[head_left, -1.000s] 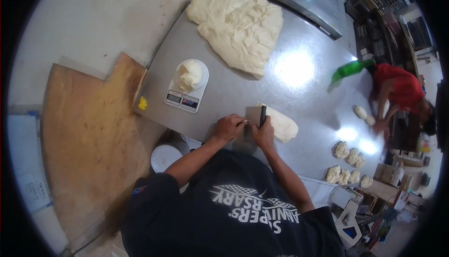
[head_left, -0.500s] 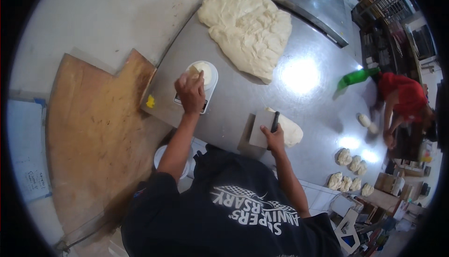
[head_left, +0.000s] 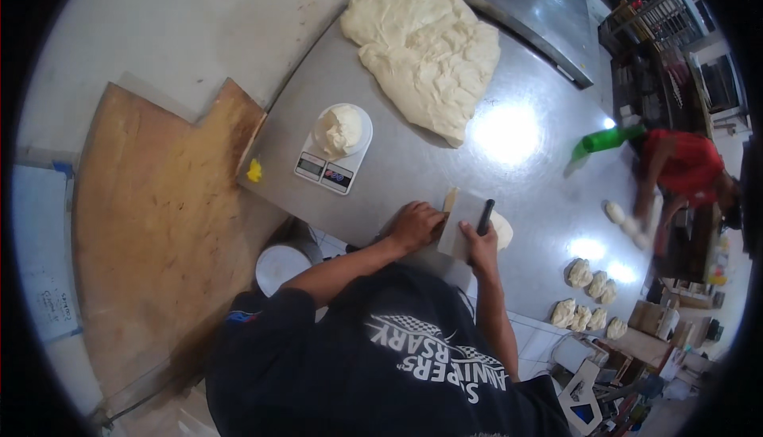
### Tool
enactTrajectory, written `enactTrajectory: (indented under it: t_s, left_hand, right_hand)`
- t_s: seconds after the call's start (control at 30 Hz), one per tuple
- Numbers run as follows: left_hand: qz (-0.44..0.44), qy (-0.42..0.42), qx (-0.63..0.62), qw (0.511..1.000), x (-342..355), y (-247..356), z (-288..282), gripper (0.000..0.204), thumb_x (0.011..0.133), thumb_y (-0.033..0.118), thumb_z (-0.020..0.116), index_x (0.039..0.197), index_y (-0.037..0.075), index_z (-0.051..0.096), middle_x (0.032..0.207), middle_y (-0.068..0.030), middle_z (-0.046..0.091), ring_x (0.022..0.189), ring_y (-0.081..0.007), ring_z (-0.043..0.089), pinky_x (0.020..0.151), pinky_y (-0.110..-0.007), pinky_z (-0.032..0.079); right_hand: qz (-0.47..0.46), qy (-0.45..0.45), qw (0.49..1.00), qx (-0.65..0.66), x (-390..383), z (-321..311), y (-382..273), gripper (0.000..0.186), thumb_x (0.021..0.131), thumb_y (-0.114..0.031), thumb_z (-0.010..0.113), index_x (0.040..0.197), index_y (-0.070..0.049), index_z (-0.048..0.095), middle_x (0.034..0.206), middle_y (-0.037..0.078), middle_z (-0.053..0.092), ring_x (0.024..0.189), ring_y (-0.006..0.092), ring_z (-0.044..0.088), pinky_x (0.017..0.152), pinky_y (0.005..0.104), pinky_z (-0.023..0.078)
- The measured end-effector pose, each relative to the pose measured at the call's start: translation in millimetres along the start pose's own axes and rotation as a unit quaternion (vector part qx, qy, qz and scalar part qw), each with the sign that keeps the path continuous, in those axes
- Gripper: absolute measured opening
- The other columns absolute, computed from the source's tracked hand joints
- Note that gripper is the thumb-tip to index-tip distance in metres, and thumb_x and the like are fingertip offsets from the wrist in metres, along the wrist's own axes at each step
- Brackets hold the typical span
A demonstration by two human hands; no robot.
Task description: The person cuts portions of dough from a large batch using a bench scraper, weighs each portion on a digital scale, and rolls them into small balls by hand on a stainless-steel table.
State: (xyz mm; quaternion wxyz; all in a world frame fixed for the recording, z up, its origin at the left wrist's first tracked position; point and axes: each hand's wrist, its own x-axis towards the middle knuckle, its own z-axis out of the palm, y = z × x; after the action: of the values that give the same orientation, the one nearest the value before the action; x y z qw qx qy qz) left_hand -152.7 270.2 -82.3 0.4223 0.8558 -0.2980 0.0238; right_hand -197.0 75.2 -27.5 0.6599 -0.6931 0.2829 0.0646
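My right hand [head_left: 482, 248] gripped the black handle of a scraper [head_left: 455, 236], fingers closed round it. The scraper sat near the table's front edge, its handle's long axis running from just past twelve o'clock to just past six, the free end pointing up. My left hand [head_left: 420, 226] was at the blade's nine o'clock side, fingers curled beside a narrow dough strip [head_left: 451, 199] that pointed toward twelve; I couldn't tell whether they pinched it. A dough piece [head_left: 501, 231] showed at three o'clock, the blade and my hand hiding too much to judge its long axis. From the scraper, a white scale [head_left: 326, 170] bearing a dough lump [head_left: 343, 128] stood at ten o'clock, the big dough mass [head_left: 429, 59] at twelve, and small dough portions [head_left: 582, 272] at four.
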Motion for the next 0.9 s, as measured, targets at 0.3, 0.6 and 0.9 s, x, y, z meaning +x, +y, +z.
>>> enactTrajectory:
  t_s: [0.3, 0.6, 0.9]
  left_hand:
    - [-0.004, -0.084, 0.004, 0.996, 12, -14, -1, 0.018, 0.090, 0.024, 0.071, 0.096, 0.008, 0.076, 0.081, -0.0082, 0.074, 0.081, -0.0274, 0.071, 0.088, -0.044, 0.049]
    - [0.056, 0.088, 0.088, 0.991, 8, -55, -121, 0.036, 0.080, 0.026, 0.085, 0.111, 0.011, 0.078, 0.110, -0.0066, 0.072, 0.113, -0.0284, 0.062, 0.106, -0.045, 0.044]
    - [0.009, 0.155, 0.170, 0.973, 31, -142, -259, 0.104, 0.067, 0.050, 0.093, 0.151, 0.009, 0.048, 0.154, -0.0219, 0.039, 0.145, -0.0445, 0.034, 0.121, -0.054, 0.031]
  right_hand:
    - [-0.005, 0.027, 0.999, -0.038, -10, 0, 5, 0.045, 0.089, -0.019, 0.083, 0.122, 0.003, 0.061, 0.109, 0.015, 0.073, 0.094, 0.0216, 0.070, 0.084, 0.0355, 0.057]
    - [-0.016, 0.050, 0.995, -0.079, -12, 9, 17, 0.043, 0.089, -0.021, 0.082, 0.120, 0.003, 0.063, 0.106, 0.014, 0.073, 0.092, 0.0219, 0.069, 0.084, 0.0368, 0.056]
    - [-0.009, 0.088, 0.993, -0.074, -19, 20, 10, 0.043, 0.090, -0.021, 0.081, 0.120, 0.003, 0.062, 0.104, 0.015, 0.073, 0.090, 0.0226, 0.070, 0.080, 0.0368, 0.057]
